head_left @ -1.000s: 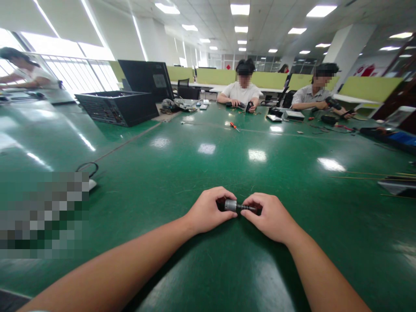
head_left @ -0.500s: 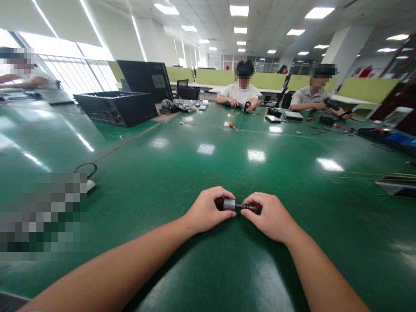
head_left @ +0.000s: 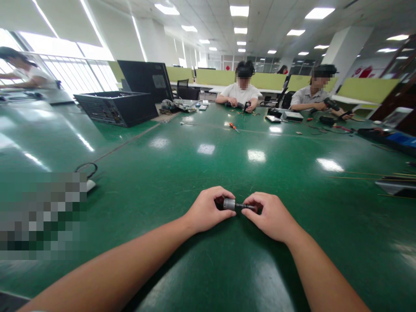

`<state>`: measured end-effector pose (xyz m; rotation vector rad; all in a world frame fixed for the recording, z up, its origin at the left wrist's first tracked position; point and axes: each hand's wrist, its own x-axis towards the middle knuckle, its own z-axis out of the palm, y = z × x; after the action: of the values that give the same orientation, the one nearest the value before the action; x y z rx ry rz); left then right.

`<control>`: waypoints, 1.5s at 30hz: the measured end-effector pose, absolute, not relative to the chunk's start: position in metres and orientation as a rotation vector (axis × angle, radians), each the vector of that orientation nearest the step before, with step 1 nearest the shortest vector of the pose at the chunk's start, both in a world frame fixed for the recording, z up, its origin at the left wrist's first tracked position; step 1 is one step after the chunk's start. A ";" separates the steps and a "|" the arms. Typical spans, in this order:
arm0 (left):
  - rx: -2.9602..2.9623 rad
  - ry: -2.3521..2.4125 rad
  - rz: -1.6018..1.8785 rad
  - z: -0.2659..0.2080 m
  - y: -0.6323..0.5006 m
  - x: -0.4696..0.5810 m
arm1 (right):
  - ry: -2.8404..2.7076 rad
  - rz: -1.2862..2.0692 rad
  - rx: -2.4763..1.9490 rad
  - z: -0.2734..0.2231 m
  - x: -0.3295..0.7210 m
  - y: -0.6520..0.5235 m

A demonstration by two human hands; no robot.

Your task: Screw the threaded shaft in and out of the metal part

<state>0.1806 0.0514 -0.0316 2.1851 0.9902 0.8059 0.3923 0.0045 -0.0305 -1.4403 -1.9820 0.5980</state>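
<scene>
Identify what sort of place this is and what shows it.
It looks like an open-plan office used as a workshop: yellow-green partitions stand beyond a large green table, an orange-handled screwdriver lies on it, and a co-worker sits at its far side.

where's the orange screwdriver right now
In the head view, the orange screwdriver lies on the green table, slightly right of centre, beyond the left hand and right hand and on the near side of the co-worker in white.
</scene>
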 end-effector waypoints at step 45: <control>2.145 1.008 0.798 -0.035 0.054 0.181 | -1.985 0.518 -1.485 -0.027 0.403 0.006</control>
<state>0.1806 0.0536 -0.0354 2.1446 1.0080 0.7978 0.4029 0.0060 -0.0268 -1.4846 -1.9850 0.5183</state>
